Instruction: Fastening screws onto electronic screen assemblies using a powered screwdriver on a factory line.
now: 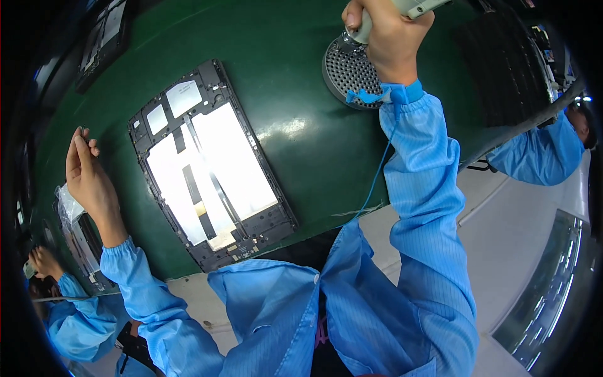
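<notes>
My right hand (392, 44) is wrapped round a pale grey-green electric screwdriver (418, 6) at the far edge of the view. Its metal nose is over the rim of a round grey tray (345, 78) full of small holes; whether it touches cannot be told. A blue wrist strap (405, 93) with a cord circles my right wrist. At the left, my left hand (88, 173) is raised with fingertips pinched together; what they hold, if anything, is too small to make out. Between my hands lies an opened tablet (267, 151), black-framed, with silvery battery cells and flat cables showing.
All this rests on a green work mat (295, 176). Another opened device (103, 41) lies at the far left, and one with clear plastic film (69, 204) beyond my left wrist. Dark stacked panels (496, 69) stand at the right. Co-workers in blue sleeves (543, 154) sit on both sides.
</notes>
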{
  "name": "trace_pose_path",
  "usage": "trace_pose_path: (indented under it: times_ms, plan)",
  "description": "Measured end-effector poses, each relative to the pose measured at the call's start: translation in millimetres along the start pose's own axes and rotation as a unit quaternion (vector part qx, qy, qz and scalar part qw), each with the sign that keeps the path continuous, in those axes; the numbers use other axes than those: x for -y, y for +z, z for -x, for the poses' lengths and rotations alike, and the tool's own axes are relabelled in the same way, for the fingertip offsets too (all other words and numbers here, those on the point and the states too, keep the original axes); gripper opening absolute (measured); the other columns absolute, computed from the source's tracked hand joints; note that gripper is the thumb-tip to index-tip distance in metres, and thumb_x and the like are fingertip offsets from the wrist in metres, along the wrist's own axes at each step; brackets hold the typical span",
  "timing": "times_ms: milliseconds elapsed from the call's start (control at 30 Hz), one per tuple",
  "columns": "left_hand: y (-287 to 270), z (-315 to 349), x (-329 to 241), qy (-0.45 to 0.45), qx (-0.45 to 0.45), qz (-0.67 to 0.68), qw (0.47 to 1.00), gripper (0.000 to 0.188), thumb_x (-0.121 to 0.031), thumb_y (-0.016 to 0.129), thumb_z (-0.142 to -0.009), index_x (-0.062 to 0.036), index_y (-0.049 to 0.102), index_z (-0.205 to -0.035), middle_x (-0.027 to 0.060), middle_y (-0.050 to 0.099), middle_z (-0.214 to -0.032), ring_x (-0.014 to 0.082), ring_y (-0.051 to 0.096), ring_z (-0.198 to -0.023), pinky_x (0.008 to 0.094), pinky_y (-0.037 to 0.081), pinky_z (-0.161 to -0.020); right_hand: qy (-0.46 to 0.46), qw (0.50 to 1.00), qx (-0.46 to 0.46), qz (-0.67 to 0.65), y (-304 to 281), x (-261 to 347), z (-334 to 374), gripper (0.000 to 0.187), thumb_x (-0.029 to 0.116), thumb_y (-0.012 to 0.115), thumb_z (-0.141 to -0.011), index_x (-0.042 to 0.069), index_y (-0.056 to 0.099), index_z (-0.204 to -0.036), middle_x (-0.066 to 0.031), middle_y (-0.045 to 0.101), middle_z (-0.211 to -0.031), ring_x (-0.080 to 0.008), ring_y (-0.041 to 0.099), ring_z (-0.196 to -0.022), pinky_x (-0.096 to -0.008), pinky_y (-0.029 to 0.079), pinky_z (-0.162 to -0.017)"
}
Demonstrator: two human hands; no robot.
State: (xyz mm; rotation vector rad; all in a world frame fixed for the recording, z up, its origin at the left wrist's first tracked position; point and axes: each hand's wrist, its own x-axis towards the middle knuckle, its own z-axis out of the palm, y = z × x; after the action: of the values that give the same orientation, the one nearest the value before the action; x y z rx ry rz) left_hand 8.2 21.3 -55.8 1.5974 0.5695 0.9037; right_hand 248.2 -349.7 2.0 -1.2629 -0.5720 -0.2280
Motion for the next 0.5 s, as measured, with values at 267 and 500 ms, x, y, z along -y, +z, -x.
trace_pose_path:
  times_ms: [267,500]
  plan:
    - [0.1,1.1,-1.3,0.006,-0.005,-0.016,1.000,0.042,-0.020,0.062,-0.102,0.0066,0.058,-0.133,0.0136,0.067,-0.122,0.0119,0.063,-0.099,0.0239,0.049,-0.092,-0.026,0.995,0.031,-0.096,2.0,-7.3,-3.0,0.021,-0.006,0.057,-0.084,-0.004,0.063,-0.104,-0.0172,0.072,-0.095,-0.0105,0.056,-0.051,-0.0245,0.045,-0.045]
    - [5.7,0.4,0.2,0.007,-0.001,-0.021,1.000,0.038,-0.016,0.063,-0.101,0.0057,0.059,-0.131,0.0146,0.067,-0.119,0.0149,0.066,-0.103,0.0254,0.052,-0.095,0.011,1.000,0.007,-0.007,3.2,-3.3,-2.4,0.021,-0.006,0.057,-0.085,-0.004,0.063,-0.105,-0.0167,0.072,-0.095,-0.0104,0.056,-0.051,-0.0244,0.045,-0.045]
